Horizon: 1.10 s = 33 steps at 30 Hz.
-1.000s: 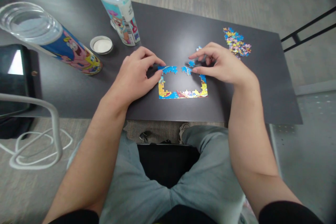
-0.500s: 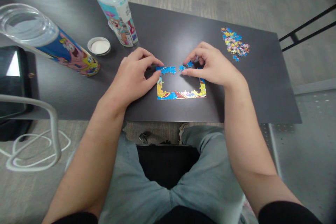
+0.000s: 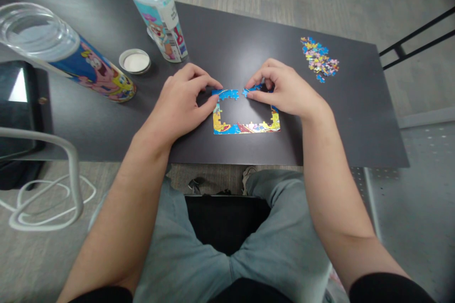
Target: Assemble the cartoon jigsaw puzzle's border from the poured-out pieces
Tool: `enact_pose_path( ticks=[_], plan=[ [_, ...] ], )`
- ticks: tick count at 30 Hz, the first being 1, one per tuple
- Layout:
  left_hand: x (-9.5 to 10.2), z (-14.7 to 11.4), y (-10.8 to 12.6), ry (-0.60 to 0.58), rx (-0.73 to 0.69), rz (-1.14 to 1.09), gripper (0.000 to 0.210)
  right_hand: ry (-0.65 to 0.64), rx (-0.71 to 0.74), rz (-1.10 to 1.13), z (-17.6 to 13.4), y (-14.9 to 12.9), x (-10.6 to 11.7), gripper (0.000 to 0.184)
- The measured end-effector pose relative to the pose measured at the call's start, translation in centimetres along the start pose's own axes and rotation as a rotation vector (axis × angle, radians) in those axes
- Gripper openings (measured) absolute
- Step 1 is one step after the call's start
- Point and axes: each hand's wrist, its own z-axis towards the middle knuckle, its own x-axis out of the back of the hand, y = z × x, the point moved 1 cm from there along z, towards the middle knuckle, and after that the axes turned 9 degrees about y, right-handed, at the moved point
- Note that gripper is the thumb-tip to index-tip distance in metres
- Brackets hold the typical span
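A partly joined jigsaw puzzle border [image 3: 245,128] lies on the dark table, a rectangle of pieces with a gap in its top edge. My left hand [image 3: 186,102] steadies its upper left corner, thumb and index finger pressed around the blue top strip. Across the gap, my right hand [image 3: 280,86] pinches a blue jigsaw piece [image 3: 245,92] between thumb and fingertips at the right part of the top edge. My fingers partly cover the upper right corner, so I cannot tell how the pieces there join. Further right lies a pile of loose jigsaw pieces [image 3: 319,59].
Two clear-topped printed canisters stand on the left, one near [image 3: 95,66] and one further back [image 3: 165,28]. A round white lid [image 3: 135,62] lies between them. A black device [image 3: 19,104] sits at the far left, with a white curved tube [image 3: 73,170] in front.
My right hand has shifted slightly left, and its fingers have closed down over the blue pieces at the top edge. My left hand stays in place.
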Motion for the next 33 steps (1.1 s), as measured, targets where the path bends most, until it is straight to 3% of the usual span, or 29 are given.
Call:
enact_pose_path(
  ticks=[6, 26, 33],
  plan=[
    [0.0, 0.0, 0.0, 0.001, 0.005, 0.006, 0.027, -0.014, 0.005, 0.017, 0.2, -0.3, -0.6, 0.023],
    [0.0, 0.0, 0.2, -0.004, 0.009, 0.01, 0.023, -0.028, 0.004, 0.05, 0.4, -0.3, -1.3, 0.036],
    [0.0, 0.0, 0.1, -0.007, -0.002, 0.009, 0.024, -0.005, 0.006, 0.027, 0.4, -0.9, -1.1, 0.028]
  ],
)
